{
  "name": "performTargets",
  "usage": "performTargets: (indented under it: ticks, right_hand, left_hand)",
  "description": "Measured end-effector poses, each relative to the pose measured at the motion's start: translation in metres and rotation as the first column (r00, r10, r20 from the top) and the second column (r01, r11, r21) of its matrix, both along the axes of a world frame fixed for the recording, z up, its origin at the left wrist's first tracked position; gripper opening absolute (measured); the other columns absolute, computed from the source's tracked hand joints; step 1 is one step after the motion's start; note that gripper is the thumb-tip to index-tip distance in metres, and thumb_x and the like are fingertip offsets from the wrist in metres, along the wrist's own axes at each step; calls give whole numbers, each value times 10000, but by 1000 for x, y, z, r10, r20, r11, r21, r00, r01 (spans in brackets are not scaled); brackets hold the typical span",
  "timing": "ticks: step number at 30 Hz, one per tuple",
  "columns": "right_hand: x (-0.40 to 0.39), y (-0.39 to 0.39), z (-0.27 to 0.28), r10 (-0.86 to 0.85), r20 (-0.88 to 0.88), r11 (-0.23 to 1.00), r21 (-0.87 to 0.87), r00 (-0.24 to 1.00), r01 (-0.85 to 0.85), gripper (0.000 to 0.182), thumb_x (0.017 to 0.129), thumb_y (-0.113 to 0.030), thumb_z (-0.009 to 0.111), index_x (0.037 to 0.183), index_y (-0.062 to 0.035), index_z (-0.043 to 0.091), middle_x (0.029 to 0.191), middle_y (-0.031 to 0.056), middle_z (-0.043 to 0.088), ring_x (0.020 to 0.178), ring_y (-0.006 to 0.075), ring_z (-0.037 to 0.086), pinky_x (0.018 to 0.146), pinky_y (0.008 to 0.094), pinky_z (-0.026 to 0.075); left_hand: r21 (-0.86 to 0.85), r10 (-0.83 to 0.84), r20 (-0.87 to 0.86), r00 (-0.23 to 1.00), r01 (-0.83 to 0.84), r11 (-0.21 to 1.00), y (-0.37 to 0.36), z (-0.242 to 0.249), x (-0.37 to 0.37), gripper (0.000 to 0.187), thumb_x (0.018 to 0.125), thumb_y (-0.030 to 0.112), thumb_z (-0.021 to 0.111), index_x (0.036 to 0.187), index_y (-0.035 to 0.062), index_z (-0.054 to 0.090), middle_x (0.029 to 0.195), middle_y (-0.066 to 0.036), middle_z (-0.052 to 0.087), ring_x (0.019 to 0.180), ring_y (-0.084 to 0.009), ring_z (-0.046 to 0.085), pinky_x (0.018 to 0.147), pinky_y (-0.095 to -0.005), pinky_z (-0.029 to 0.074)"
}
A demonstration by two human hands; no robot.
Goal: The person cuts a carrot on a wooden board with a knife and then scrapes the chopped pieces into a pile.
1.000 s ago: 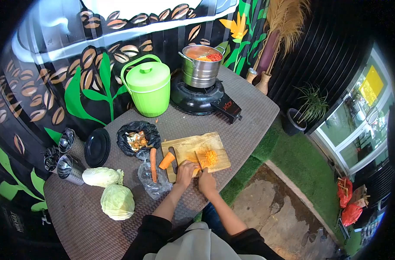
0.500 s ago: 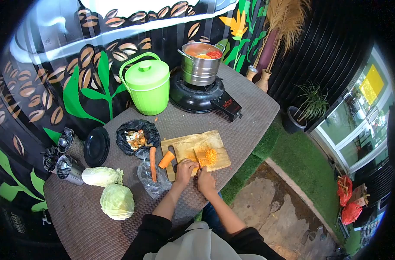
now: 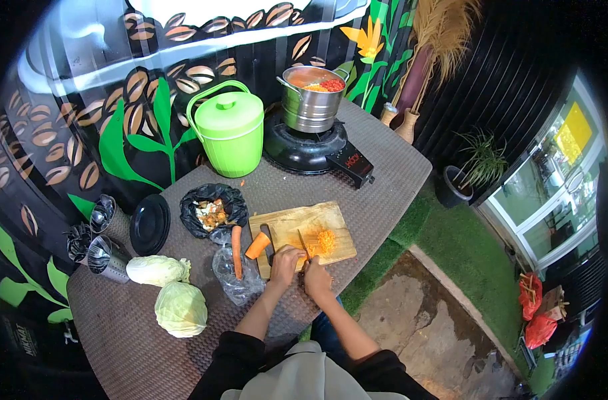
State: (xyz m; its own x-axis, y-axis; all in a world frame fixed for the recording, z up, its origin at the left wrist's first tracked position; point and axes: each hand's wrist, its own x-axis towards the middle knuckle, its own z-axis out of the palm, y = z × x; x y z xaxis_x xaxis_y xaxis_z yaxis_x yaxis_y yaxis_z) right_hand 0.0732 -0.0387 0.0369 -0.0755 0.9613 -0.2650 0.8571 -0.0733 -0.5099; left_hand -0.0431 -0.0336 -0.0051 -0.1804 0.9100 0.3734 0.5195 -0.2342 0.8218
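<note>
On the wooden cutting board, my left hand is closed over a piece of carrot, mostly hidden under the fingers. Close beside it, my right hand grips a knife by its handle, the blade pointing away from me over the board. Finely chopped carrot is heaped to the right of the blade. A thick carrot chunk rests by the board's left end, near its handle slot. Left of the board, a long carrot lies on a clear plastic bag.
A black bag of peelings sits behind. A lidded green bucket and a steel pot on a gas stove stand at the back. Two cabbages, black plates and metal cutlery holders are left.
Both hands stay nearly in place at the board, the knife still beside the chopped carrot. The whole view has shifted very slightly.
</note>
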Motion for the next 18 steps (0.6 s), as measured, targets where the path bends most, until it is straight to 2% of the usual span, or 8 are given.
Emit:
performTargets:
  ticks: [4, 6, 10, 12, 13, 17, 18]
  right_hand:
    - [13, 30, -9, 104, 19, 994, -18, 994, -104, 369, 974, -298, 412, 1088, 46, 484, 952, 329, 621, 930, 462, 614, 798, 521, 488]
    - [19, 42, -14, 188, -23, 980, -63, 982, -190, 366, 971, -287, 419, 1096, 49, 485, 937, 330, 623, 924, 461, 617, 790, 522, 490]
    - [16, 22, -21, 184, 44, 981, -65, 982, -181, 371, 965, -284, 427, 1129, 46, 470, 941, 332, 621, 913, 472, 616, 789, 533, 489]
    - [4, -2, -12, 14, 49, 999, 36, 999, -16, 369, 961, -289, 433, 1135, 36, 454, 942, 334, 619, 898, 485, 614, 788, 544, 486]
    - [0, -4, -3, -15, 9, 1000, -19, 1000, 15, 363, 958, -295, 437, 1130, 24, 444, 946, 334, 617, 897, 494, 611, 795, 550, 483]
    - [0, 12, -15, 19, -45, 999, 31, 999, -17, 357, 960, -297, 439, 1096, 34, 447, 924, 328, 623, 901, 487, 612, 798, 539, 485]
    - [4, 21, -16, 73, -24, 997, 25, 997, -72, 365, 962, -299, 440, 1082, 45, 462, 912, 327, 625, 905, 483, 613, 796, 534, 486]
  left_hand:
    - [39, 29, -14, 999, -29, 999, 0, 1, 2, 101, 768, -17, 654, 842, 2, 719, 833, -123, 670, 812, -262, 640, 723, -345, 518]
    - [102, 0, -95, 996, 10, 995, 3, -2, -1, 90, 760, -17, 653, 819, 0, 719, 840, -115, 687, 821, -252, 644, 737, -343, 520]
    - [42, -13, -30, 999, 14, 999, 4, -7, -2, 91, 761, -13, 647, 819, -5, 716, 851, -111, 698, 837, -254, 646, 764, -343, 519]
    - [19, -19, -25, 1000, 20, 1000, 3, -6, -2, 95, 771, -11, 632, 825, -11, 711, 864, -112, 699, 848, -263, 647, 776, -344, 518]
    - [18, -19, -25, 999, 20, 1000, 3, -6, -3, 95, 771, -11, 632, 825, -11, 711, 864, -112, 699, 848, -263, 647, 776, -344, 518]
    - [18, -56, -74, 996, 57, 998, 1, 0, -5, 137, 780, -12, 617, 882, -15, 708, 907, -131, 694, 884, -272, 641, 794, -350, 514]
    - [14, -76, -96, 993, 77, 997, -1, 2, -5, 151, 784, -6, 614, 904, -17, 706, 930, -141, 689, 911, -272, 632, 805, -352, 510]
